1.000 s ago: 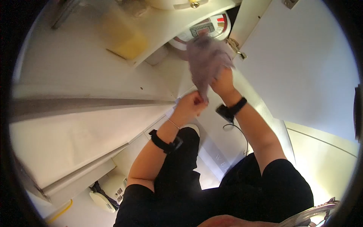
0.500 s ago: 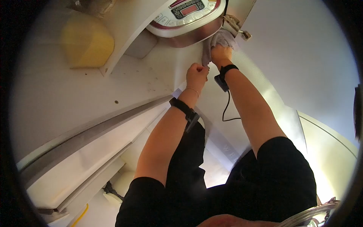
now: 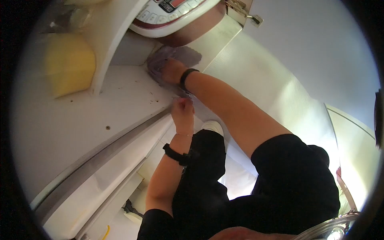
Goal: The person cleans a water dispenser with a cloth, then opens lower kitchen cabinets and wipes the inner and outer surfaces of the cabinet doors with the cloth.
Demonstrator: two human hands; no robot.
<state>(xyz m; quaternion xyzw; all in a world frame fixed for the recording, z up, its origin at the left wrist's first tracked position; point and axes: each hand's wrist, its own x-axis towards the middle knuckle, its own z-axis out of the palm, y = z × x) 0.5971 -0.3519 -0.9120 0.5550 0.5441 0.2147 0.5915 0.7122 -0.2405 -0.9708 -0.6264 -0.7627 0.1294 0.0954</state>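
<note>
My right hand (image 3: 173, 72) presses a crumpled grey cloth (image 3: 188, 56) against the white shelf (image 3: 124, 86), in the corner below a white and maroon appliance with a button panel (image 3: 172, 18). Its fingers are partly sunk in the folds. Closer to me, by the shelf's front edge, my left hand (image 3: 184, 114) is curled into a fist. Whatever its fingers hold, if anything, is hidden. The cloth's lower end comes close to this fist, and I cannot tell whether they touch. Small dark specks lie on the shelf left of the cloth.
A blurred yellow block-shaped thing (image 3: 70, 64) stands behind an upright white panel (image 3: 116, 44) on the left. At the top right is a metal latch with a small padlock (image 3: 256, 20). A light-coloured shoe (image 3: 213, 127) shows below my hands.
My right hand has moved left and nearer with the cloth, from beside the latch to the shelf corner. My left hand has come down and left, still curled. The view has shifted.
</note>
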